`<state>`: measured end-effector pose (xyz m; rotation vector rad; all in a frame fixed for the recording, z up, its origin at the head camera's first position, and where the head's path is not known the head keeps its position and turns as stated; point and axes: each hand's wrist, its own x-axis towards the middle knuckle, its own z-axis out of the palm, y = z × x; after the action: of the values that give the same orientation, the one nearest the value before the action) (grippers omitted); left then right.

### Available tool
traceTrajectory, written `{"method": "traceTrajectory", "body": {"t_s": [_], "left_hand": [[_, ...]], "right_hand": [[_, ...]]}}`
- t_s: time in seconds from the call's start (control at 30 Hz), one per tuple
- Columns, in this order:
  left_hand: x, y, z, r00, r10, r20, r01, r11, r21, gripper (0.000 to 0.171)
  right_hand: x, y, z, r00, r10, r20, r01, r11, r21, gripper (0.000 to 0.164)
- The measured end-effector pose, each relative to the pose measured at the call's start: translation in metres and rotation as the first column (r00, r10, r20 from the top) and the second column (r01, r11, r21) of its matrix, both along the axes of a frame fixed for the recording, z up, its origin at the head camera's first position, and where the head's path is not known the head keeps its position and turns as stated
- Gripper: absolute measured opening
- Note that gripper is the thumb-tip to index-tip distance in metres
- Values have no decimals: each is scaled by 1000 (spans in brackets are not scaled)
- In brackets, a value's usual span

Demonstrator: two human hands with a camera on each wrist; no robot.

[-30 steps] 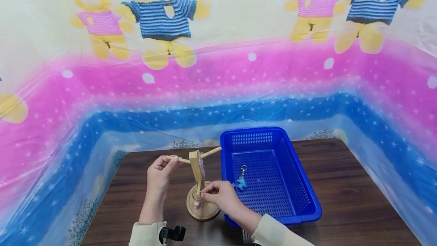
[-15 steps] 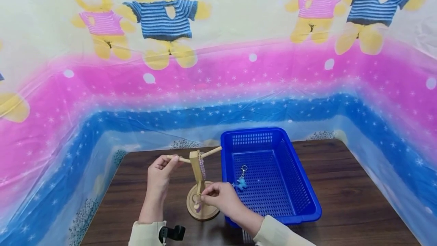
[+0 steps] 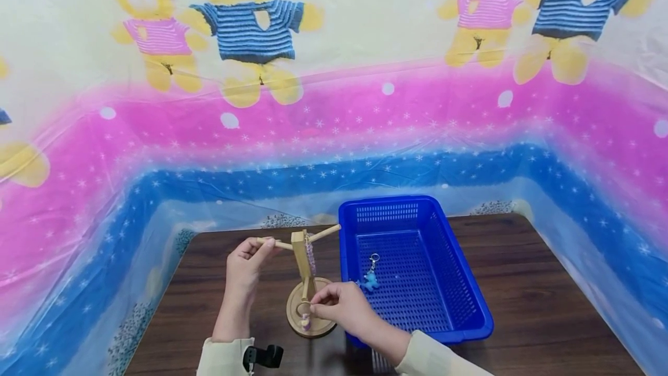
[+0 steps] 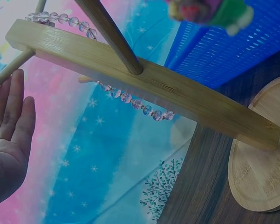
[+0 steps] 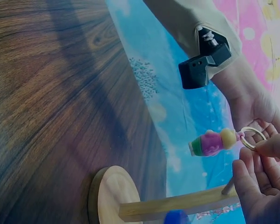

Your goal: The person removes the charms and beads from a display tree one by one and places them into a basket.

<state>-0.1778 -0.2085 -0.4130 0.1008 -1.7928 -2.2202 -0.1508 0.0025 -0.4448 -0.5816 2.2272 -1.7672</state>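
Observation:
A wooden stand (image 3: pixel 299 257) with a round base and several pegs stands on the table. My left hand (image 3: pixel 244 266) pinches the end of its upper left peg between thumb and fingers. In front of the post, my right hand (image 3: pixel 341 307) pinches the metal ring of a keychain (image 5: pixel 211 143), close to the tip of the peg that points toward me. From the ring hangs a small pink, green and yellow figure, also at the top of the left wrist view. A bracelet (image 4: pixel 137 103) of clear pinkish beads hangs from a peg at the back.
Right of the stand is a blue plastic basket (image 3: pixel 472 283), with a blue animal keychain (image 3: pixel 370 281) lying inside. A grey pronged object (image 3: pixel 380 362) shows partly under the right forearm. Printed cloth (image 3: pixel 417 109) surrounds the dark wooden table (image 3: pixel 527 283).
My right hand and the keychain have come slightly toward me, the ring now lower in the head view and at the peg's tip. The left hand keeps its hold.

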Motion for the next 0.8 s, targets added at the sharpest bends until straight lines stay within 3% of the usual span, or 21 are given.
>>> {"method": "traceTrajectory", "body": {"t_s": [0.4, 0.8], "left_hand": [[0, -1, 1, 1000, -10, -13, 11, 1000, 17, 27], [0, 0, 1, 999, -26, -36, 28, 999, 47, 32]], "right_hand": [[-3, 22, 23, 997, 80, 2, -80, 996, 40, 14], [-27, 48, 42, 994, 88, -62, -76, 982, 175, 11]]}}
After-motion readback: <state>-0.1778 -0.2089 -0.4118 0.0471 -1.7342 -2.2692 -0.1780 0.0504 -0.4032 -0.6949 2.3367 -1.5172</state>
